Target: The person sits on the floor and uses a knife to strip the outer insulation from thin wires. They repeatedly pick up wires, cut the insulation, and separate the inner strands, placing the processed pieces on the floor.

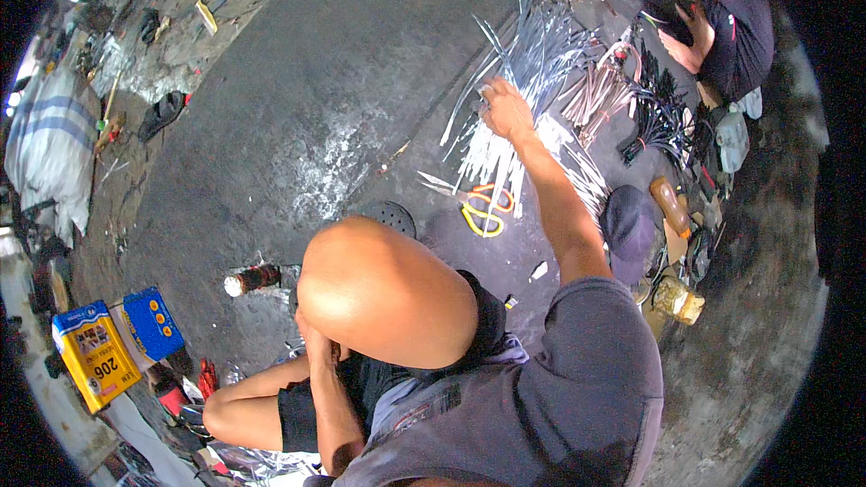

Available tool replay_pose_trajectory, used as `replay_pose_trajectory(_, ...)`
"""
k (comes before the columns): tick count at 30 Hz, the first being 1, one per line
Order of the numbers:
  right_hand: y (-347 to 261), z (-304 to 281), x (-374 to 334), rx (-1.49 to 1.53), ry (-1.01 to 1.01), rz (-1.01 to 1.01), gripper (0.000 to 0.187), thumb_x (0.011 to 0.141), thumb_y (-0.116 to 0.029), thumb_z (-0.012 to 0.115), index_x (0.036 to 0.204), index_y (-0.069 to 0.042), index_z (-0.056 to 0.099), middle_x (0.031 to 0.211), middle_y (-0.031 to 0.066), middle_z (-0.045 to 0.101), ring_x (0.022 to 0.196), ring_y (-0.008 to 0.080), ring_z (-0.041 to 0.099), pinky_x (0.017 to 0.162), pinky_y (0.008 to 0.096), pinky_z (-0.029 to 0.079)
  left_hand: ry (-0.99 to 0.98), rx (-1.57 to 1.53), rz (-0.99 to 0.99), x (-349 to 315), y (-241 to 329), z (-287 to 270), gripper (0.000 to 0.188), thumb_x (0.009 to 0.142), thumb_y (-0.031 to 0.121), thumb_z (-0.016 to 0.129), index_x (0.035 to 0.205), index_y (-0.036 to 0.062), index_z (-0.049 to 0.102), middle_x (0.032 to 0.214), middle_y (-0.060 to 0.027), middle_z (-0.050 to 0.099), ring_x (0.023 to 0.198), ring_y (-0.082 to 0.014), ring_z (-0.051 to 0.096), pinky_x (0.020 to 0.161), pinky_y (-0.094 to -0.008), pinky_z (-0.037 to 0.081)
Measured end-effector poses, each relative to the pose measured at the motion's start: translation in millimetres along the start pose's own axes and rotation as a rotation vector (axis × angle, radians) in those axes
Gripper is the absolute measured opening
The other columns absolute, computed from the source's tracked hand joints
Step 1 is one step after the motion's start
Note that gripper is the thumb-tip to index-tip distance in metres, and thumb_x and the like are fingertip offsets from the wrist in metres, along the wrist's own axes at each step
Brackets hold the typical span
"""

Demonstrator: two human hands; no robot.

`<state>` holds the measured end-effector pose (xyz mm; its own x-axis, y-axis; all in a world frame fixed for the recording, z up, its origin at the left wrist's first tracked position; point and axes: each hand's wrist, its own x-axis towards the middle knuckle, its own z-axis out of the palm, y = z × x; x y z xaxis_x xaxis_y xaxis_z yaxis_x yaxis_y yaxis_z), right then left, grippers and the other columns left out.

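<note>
My right hand (507, 110) reaches out over a fanned bundle of long grey strips (550, 45), its fingers bent and closed on some at the near-left edge. White strips (487, 159) spread beneath and just nearer than that hand. Closer to me lie scissors (482, 207) with orange and yellow handles, their blades apart and pointing left. My left hand (317, 343) rests low against my raised knee; the leg hides its fingers, and I cannot make out anything in it.
Pinkish strips (600, 95) and black strips (658, 117) lie right of the grey bundle. A dark cap (629, 225) and brown bottle (669, 206) sit beside my right arm. Another person (735, 36) works at far right. A yellow can (97, 356) stands at left, near a dark cylinder (253, 280).
</note>
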<state>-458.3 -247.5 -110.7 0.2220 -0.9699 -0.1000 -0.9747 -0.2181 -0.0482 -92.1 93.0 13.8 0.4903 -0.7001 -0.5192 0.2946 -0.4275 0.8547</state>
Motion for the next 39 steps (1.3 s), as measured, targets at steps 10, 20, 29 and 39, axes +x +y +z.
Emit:
replay_pose_trajectory(10,5.0,5.9,67.0,-0.107,-0.062,0.449,0.067,0.094,-0.046,0.052,0.151,-0.013,0.040,0.164,0.0083,0.019,0.152,0.0327,0.014,0.121,0.0552,0.012,-0.039,-0.091,-0.038,26.5,-44.1,-21.9,0.015,0.097,0.014,0.062,0.107,0.0042,0.066,0.095,-0.0032,0.068,0.078,-0.0109,0.061,0.067,-0.0258,0.052)
replay_pose_trajectory(20,20.1,20.7,34.7,-0.233,-0.284,0.568,0.071,0.097,-0.051,0.043,0.157,-0.018,0.026,0.167,0.0014,0.005,0.154,0.0254,-0.002,0.118,0.0633,0.006,-0.108,-0.207,-0.073,35.8,-55.0,-39.7,0.014,0.097,0.015,0.062,0.104,0.0038,0.066,0.094,-0.0030,0.069,0.076,-0.0102,0.062,0.067,-0.0256,0.052)
replay_pose_trajectory(29,-86.3,38.0,-15.7,0.651,0.256,0.106,0.046,0.073,-0.029,0.076,0.111,-0.005,0.068,0.115,0.0231,0.064,0.111,0.0406,0.059,0.096,0.0459,0.048,-0.152,-0.018,-0.045,105.8,-66.1,17.1,0.025,0.093,0.015,0.067,0.114,0.0001,0.067,0.098,-0.0058,0.070,0.086,-0.0123,0.064,0.075,-0.0274,0.053)
replay_pose_trajectory(39,-252.0,103.2,-110.3,1.298,-0.631,-0.112,0.044,0.075,-0.001,0.076,0.118,-0.001,0.064,0.108,0.0124,0.069,0.094,0.0176,0.067,0.078,0.0322,0.053,0.017,-0.088,-0.035,105.9,-78.4,40.2,0.018,0.088,0.002,0.065,0.103,-0.0064,0.071,0.081,-0.0090,0.071,0.066,-0.0119,0.063,0.061,-0.0241,0.052)
